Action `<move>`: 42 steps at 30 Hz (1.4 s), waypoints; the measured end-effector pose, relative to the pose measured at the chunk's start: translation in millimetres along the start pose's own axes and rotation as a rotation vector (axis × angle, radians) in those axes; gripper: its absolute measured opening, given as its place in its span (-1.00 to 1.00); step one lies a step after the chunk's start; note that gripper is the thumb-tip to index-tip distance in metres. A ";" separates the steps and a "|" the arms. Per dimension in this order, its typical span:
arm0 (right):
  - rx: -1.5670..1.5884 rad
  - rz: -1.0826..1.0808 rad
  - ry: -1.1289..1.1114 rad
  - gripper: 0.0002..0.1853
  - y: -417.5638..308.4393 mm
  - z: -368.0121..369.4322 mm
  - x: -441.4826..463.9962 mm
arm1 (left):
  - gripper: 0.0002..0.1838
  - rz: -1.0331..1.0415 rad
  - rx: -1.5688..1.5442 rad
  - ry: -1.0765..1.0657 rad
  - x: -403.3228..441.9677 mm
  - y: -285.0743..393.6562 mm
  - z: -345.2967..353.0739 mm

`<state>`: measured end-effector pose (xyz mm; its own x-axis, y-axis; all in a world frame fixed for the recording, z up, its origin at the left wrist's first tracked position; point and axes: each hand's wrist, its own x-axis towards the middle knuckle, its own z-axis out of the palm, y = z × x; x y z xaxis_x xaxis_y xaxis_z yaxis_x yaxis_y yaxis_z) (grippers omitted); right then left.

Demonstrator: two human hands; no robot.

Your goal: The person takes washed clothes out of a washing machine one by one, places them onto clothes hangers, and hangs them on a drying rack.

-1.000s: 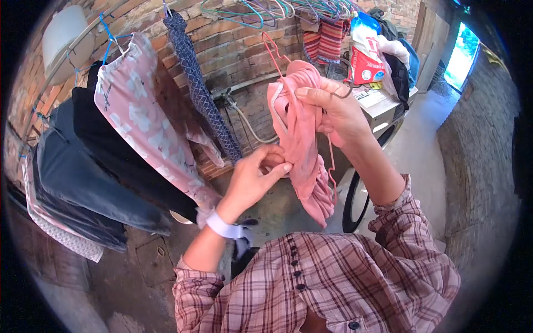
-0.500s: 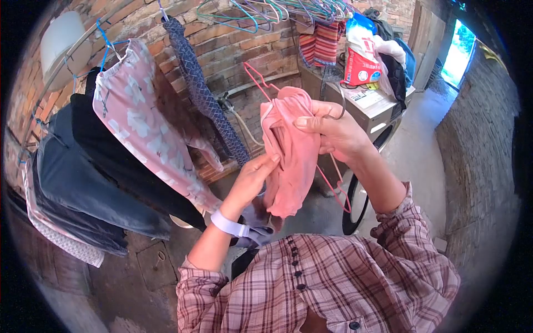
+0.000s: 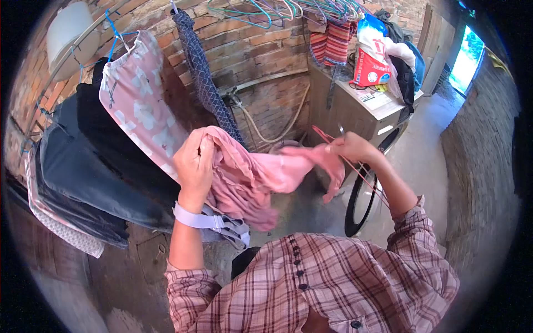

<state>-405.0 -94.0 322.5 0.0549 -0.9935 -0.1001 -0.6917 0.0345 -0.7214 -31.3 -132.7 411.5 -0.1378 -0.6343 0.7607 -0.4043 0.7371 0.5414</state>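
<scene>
Left hand (image 3: 191,166) clenched on the pink garment (image 3: 239,172) mid-frame, right hand (image 3: 353,149) pinching its other end plus hanger (image 3: 323,134), probably so it's spread out.

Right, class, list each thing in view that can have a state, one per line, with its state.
Left hand: closed on the pink garment
Right hand: closed on its other end
Pink garment: bunched, stretched between the hands
Pink hanger: beside right hand, partly hidden
Lilac strap: around left wrist
Flowered garment: hanging
Red-and-white bag: upright
Plaid sleeves: pushed up
Doorway: open, bright
</scene>
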 end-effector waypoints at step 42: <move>-0.202 -0.398 0.380 -0.84 -128.2 -35.1 -18.5 | -0.70 -0.003 0.322 -0.499 -32.8 -16.0 -17.7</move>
<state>-342.6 -83.9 440.9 0.1027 -0.8963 0.4314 -0.7961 -0.3341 -0.5046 -4.3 -119.6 384.2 -0.5135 -0.7265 0.4566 -0.6482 0.6771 0.3483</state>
